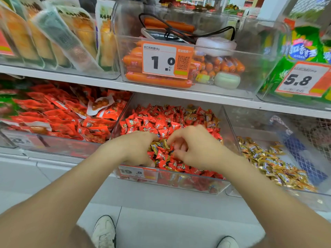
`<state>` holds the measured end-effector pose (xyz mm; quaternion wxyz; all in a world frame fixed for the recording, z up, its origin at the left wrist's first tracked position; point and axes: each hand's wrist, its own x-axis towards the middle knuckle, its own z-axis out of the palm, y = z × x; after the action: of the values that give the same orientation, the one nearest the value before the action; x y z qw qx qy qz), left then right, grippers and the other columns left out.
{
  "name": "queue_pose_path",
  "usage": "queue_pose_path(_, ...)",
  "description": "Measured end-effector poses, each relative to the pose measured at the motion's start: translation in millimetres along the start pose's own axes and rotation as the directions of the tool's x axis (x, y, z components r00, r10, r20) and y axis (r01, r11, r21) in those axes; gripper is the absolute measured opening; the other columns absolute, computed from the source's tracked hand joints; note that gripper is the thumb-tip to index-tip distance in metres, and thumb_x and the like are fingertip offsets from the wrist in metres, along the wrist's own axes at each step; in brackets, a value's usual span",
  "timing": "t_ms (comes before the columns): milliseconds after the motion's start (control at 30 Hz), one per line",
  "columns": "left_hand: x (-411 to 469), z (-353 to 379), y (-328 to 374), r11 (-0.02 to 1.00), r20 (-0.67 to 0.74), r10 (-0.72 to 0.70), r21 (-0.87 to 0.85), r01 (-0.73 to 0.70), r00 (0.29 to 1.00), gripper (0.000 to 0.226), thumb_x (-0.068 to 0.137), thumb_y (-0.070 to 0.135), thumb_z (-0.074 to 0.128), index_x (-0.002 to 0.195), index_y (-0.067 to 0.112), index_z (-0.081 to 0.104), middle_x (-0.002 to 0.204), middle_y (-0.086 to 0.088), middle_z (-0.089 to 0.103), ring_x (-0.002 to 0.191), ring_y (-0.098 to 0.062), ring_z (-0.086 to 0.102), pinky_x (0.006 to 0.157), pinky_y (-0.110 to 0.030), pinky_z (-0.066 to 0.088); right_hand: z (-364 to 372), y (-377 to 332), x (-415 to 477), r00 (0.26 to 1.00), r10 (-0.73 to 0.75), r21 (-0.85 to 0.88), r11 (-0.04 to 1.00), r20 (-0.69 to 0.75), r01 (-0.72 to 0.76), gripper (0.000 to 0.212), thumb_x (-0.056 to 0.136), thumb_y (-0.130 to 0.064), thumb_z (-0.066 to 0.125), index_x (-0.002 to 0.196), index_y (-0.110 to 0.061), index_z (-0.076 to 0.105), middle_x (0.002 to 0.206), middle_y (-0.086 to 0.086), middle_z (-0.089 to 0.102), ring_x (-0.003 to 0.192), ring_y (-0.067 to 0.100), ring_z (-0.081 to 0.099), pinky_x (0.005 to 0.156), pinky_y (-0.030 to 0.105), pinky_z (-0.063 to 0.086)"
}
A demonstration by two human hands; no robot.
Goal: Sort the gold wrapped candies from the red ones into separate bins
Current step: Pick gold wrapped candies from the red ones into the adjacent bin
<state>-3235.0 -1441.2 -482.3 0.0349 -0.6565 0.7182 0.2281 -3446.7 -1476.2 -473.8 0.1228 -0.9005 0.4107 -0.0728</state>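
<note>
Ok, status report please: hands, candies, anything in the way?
Both hands in the middle bin. Left hand curled on gold candies, right hand grip blurred. Red candies mixed with gold there. Nothing blocks the hands.

Both arms [75, 190] are bare all the way to the left hand [136, 149] and right hand [195, 149]. The feet wear white sneakers, the left shoe [103, 231] edged with dark trim, the right shoe [227, 242] only partly in view.

A shop: shelves [125, 87] of clear bins [231, 122] with price tags [167, 59] (snacks, sausages).
</note>
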Motion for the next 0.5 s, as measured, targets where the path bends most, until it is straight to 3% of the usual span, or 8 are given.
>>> queue_pose_path(67, -1, 4, 4, 0.998, -0.028, -0.063, 0.008, 0.063, 0.998, 0.089, 0.083, 0.045, 0.085, 0.157, 0.032, 0.037, 0.158, -0.003, 0.04, 0.145, -0.03, 0.038, 0.115, -0.048, 0.041, 10, -8, 3, 0.992, 0.109, 0.024, 0.994, 0.066, -0.111, 0.025, 0.083, -0.033, 0.082, 0.106, -0.023, 0.078, 0.083, -0.008, 0.072, 0.083, 0.013, 0.064, 0.087, 0.037, 0.056)
queue_pose_path(167, -5, 6, 12, 0.976, -0.041, -0.207, 0.058, 0.209, 0.977, 0.073, 0.081, 0.05, 0.084, 0.141, 0.027, 0.048, 0.146, -0.012, 0.039, 0.139, -0.041, 0.033, 0.109, -0.057, 0.042, 15, -5, 4, 0.966, 0.244, -0.054, 0.969, 0.085, -0.24, 0.056, 0.066, -0.053, 0.093, 0.1, -0.012, 0.072, 0.078, 0.002, 0.065, 0.08, 0.021, 0.058, 0.072, 0.041, 0.057)
queue_pose_path(300, 1, 2, 16, 0.978, 0.024, -0.203, 0.052, 0.201, 0.979, 0.058, 0.084, 0.042, 0.084, 0.119, 0.013, 0.048, 0.116, -0.011, 0.057, 0.111, -0.033, 0.055, 0.081, -0.041, 0.05, 11, -7, 10, 0.924, 0.326, -0.136, 0.943, 0.201, -0.304, 0.071, 0.066, -0.045, 0.095, 0.121, -0.012, 0.064, 0.094, 0.005, 0.065, 0.088, 0.024, 0.064, 0.075, 0.042, 0.061)
queue_pose_path(400, 7, -6, 18, 0.979, 0.096, -0.202, -0.017, 0.204, 0.975, 0.08, 0.079, 0.034, 0.09, 0.135, 0.005, 0.042, 0.126, -0.013, 0.061, 0.103, -0.029, 0.063, 0.077, -0.036, 0.053, 15, -8, 18, 0.871, 0.363, -0.078, 0.931, 0.331, -0.358, 0.076, 0.067, -0.04, 0.095, 0.126, -0.013, 0.055, 0.105, 0.004, 0.062, 0.091, 0.023, 0.063, 0.075, 0.038, 0.061)
queue_pose_path(500, 11, -7, 19, 0.971, 0.11, -0.206, -0.101, 0.217, 0.972, 0.107, 0.071, 0.031, 0.096, 0.15, 0.003, 0.029, 0.14, -0.012, 0.051, 0.114, -0.03, 0.059, 0.086, -0.036, 0.056, 22, -6, 24, 0.843, 0.403, 0.049, 0.893, 0.357, -0.448, 0.108, 0.061, -0.035, 0.097, 0.151, -0.013, 0.042, 0.129, 0.005, 0.063, 0.113, 0.026, 0.064, 0.094, 0.044, 0.06)
